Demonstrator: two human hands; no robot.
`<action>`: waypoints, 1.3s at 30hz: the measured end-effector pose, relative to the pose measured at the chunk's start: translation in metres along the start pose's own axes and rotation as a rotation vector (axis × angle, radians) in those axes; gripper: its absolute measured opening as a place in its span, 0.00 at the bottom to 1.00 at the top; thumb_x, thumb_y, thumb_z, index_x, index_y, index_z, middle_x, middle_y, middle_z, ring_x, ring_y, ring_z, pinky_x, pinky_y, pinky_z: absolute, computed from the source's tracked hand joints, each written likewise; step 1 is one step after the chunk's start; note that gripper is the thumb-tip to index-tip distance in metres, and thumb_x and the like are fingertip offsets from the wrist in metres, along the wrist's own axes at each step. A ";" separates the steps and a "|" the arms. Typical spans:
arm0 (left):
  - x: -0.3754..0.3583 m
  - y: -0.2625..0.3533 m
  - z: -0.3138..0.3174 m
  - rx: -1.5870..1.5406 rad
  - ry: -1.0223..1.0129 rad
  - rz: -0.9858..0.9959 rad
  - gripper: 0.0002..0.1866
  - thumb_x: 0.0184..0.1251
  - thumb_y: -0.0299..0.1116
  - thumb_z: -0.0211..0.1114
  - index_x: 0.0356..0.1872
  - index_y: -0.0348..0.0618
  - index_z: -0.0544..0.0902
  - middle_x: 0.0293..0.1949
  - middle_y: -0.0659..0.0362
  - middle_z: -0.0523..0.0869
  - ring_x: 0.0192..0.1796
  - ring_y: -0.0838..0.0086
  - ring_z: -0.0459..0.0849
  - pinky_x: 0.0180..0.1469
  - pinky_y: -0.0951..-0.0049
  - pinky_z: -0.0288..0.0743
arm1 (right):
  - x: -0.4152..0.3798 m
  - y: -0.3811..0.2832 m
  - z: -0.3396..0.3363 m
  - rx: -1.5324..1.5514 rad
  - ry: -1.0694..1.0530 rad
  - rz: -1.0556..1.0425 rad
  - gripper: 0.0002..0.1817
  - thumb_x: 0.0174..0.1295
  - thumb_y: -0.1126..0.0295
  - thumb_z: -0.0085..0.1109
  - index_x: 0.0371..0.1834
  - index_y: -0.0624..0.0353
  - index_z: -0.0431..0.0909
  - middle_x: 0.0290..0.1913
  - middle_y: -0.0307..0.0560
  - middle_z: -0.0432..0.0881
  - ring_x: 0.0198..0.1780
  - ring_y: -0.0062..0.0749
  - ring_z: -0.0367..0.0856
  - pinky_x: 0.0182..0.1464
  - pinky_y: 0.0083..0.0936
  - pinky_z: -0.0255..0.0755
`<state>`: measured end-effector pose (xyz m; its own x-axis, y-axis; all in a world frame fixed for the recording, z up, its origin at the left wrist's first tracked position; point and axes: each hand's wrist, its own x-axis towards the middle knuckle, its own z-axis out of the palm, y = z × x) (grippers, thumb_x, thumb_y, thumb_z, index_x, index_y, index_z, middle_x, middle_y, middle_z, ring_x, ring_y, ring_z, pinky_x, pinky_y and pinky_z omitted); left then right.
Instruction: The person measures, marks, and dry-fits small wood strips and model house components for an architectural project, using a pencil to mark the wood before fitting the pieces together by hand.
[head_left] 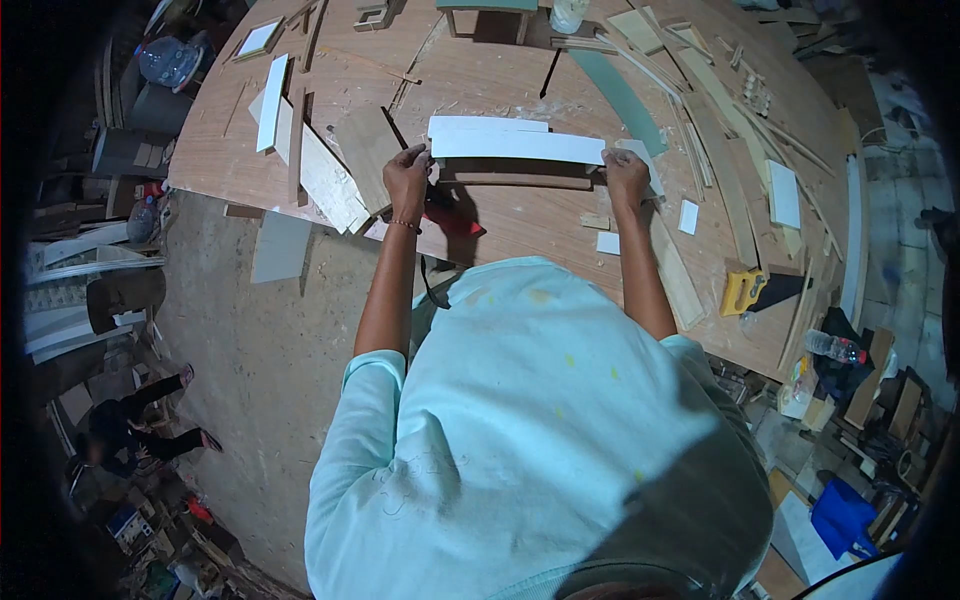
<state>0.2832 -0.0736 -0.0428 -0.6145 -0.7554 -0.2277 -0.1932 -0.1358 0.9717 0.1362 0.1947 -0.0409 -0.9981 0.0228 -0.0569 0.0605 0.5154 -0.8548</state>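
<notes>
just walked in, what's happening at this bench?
A person in a light shirt stands at a wooden workbench, holding a long white strip by its two ends: left hand on the left end, right hand on the right. The strip lies flat across a darker wood piece. Offcuts and slats are scattered around, and a yellow-handled saw lies to the right. Another person crouches on the floor at far left.

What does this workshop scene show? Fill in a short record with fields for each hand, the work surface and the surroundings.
left hand: left hand grips the left end of the long white strip
right hand: right hand grips its right end
surface: wooden worktable strewn with offcuts
nearby: yellow-handled saw, plastic bottle
surroundings: another person on the floor
</notes>
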 end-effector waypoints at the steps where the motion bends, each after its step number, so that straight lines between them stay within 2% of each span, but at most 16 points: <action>1: 0.000 -0.001 0.000 0.003 -0.001 0.006 0.13 0.55 0.26 0.59 0.41 0.30 0.77 0.30 0.56 0.81 0.28 0.80 0.78 0.28 0.85 0.70 | 0.000 0.001 0.001 0.000 -0.001 -0.001 0.13 0.46 0.68 0.62 0.30 0.68 0.78 0.28 0.53 0.81 0.26 0.34 0.81 0.32 0.24 0.73; 5: 0.001 -0.003 -0.001 -0.026 0.002 0.018 0.13 0.54 0.25 0.58 0.39 0.27 0.77 0.31 0.53 0.82 0.31 0.76 0.80 0.30 0.83 0.72 | 0.003 0.006 0.003 -0.039 0.009 -0.021 0.13 0.47 0.68 0.61 0.30 0.68 0.78 0.27 0.53 0.81 0.25 0.34 0.81 0.32 0.24 0.73; 7: 0.001 -0.002 -0.001 -0.038 -0.012 0.007 0.13 0.55 0.26 0.59 0.41 0.30 0.76 0.31 0.56 0.81 0.30 0.79 0.78 0.30 0.84 0.70 | -0.001 -0.003 0.001 -0.038 0.003 -0.038 0.13 0.47 0.68 0.61 0.30 0.68 0.78 0.27 0.53 0.81 0.24 0.33 0.81 0.31 0.23 0.72; 12: 0.001 -0.002 -0.001 -0.006 -0.021 0.030 0.13 0.55 0.26 0.58 0.41 0.30 0.76 0.31 0.56 0.81 0.30 0.79 0.78 0.31 0.83 0.70 | -0.003 -0.006 -0.002 -0.020 0.001 -0.010 0.11 0.48 0.69 0.60 0.29 0.67 0.78 0.27 0.50 0.81 0.24 0.29 0.80 0.30 0.20 0.72; 22: 0.005 -0.006 0.001 -0.055 -0.034 0.018 0.12 0.55 0.26 0.58 0.41 0.31 0.77 0.30 0.57 0.81 0.29 0.79 0.77 0.31 0.83 0.71 | 0.006 0.013 0.003 0.024 -0.011 0.026 0.13 0.48 0.67 0.60 0.30 0.66 0.78 0.27 0.50 0.81 0.24 0.30 0.81 0.29 0.21 0.73; 27: 0.006 -0.006 0.001 -0.003 -0.035 0.041 0.12 0.55 0.25 0.55 0.41 0.30 0.77 0.31 0.56 0.81 0.30 0.79 0.78 0.32 0.83 0.72 | 0.007 0.014 0.005 0.037 0.001 -0.026 0.11 0.48 0.68 0.60 0.31 0.65 0.78 0.27 0.49 0.81 0.24 0.31 0.81 0.30 0.21 0.73; 28: 0.006 -0.006 0.001 0.012 -0.044 0.055 0.13 0.55 0.24 0.55 0.41 0.30 0.77 0.32 0.56 0.81 0.30 0.78 0.78 0.33 0.82 0.72 | 0.005 0.009 0.003 0.060 -0.019 0.027 0.10 0.48 0.69 0.60 0.31 0.63 0.79 0.28 0.49 0.81 0.27 0.31 0.81 0.32 0.22 0.73; 31: 0.007 -0.007 0.001 0.027 -0.051 0.072 0.13 0.56 0.24 0.54 0.42 0.30 0.76 0.33 0.55 0.81 0.33 0.77 0.78 0.35 0.81 0.73 | 0.012 0.023 0.006 -0.026 0.015 -0.029 0.09 0.48 0.69 0.60 0.31 0.62 0.79 0.29 0.48 0.81 0.29 0.31 0.81 0.34 0.23 0.73; 33: 0.006 -0.007 0.003 0.025 -0.052 0.071 0.13 0.56 0.24 0.53 0.43 0.31 0.76 0.34 0.55 0.81 0.34 0.77 0.79 0.36 0.81 0.73 | 0.018 0.032 0.009 0.008 0.008 0.005 0.09 0.48 0.69 0.60 0.31 0.61 0.80 0.29 0.48 0.81 0.31 0.31 0.81 0.36 0.23 0.72; 35: 0.005 -0.006 0.006 -0.030 0.011 0.122 0.11 0.52 0.23 0.53 0.35 0.32 0.80 0.27 0.57 0.82 0.26 0.81 0.76 0.30 0.82 0.70 | 0.019 0.036 0.010 0.044 0.014 0.014 0.09 0.48 0.68 0.60 0.31 0.61 0.80 0.29 0.49 0.81 0.30 0.31 0.81 0.35 0.23 0.72; 39: 0.003 -0.003 0.006 0.048 0.024 0.144 0.11 0.52 0.23 0.53 0.35 0.31 0.80 0.29 0.55 0.83 0.30 0.77 0.79 0.35 0.80 0.72 | 0.011 0.025 0.007 0.063 0.024 0.000 0.09 0.48 0.68 0.60 0.31 0.61 0.80 0.29 0.49 0.81 0.30 0.31 0.80 0.36 0.23 0.72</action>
<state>0.2772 -0.0715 -0.0469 -0.6200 -0.7801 -0.0842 -0.1413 0.0055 0.9900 0.1268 0.2021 -0.0668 -0.9980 0.0436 -0.0447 0.0598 0.4608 -0.8855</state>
